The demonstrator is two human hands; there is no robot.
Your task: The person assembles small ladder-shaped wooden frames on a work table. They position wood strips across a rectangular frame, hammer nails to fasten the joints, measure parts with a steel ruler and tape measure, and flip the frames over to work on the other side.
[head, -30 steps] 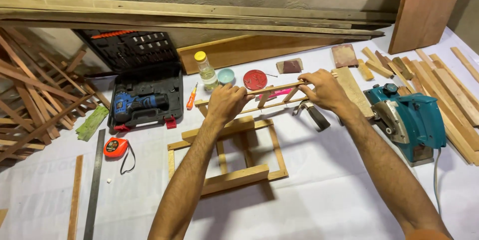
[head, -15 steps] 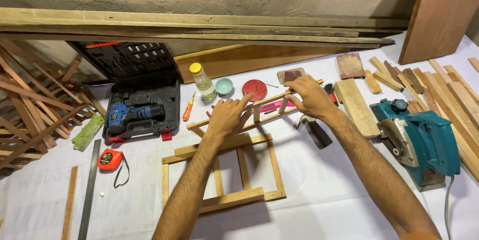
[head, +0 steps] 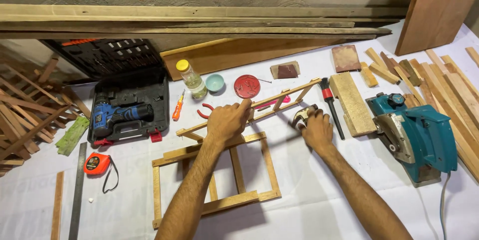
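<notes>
My left hand (head: 227, 120) grips a narrow ladder-like wooden frame (head: 287, 94) and holds it tilted, its far end raised toward the right. Its lower end rests over a larger flat wooden frame (head: 219, 202) lying on the white sheet. My right hand (head: 317, 129) is closed around a hammer (head: 301, 116). Only the metal head shows, beside the fingers, just right of the tilted frame. A black brush with a red band (head: 330, 98) lies immediately right of that hand.
A teal electric planer (head: 419, 135) and loose wood strips (head: 449, 85) sit at the right. An open drill case (head: 124, 110), tape measure (head: 95, 163) and steel ruler (head: 77, 195) lie left. A bottle (head: 192, 80), small bowl (head: 215, 83) and red lid (head: 247, 86) stand behind.
My right hand let go of the narrow frame's right end and dropped onto the hammer. The left hand keeps hold of the frame, which now hangs lower on the right.
</notes>
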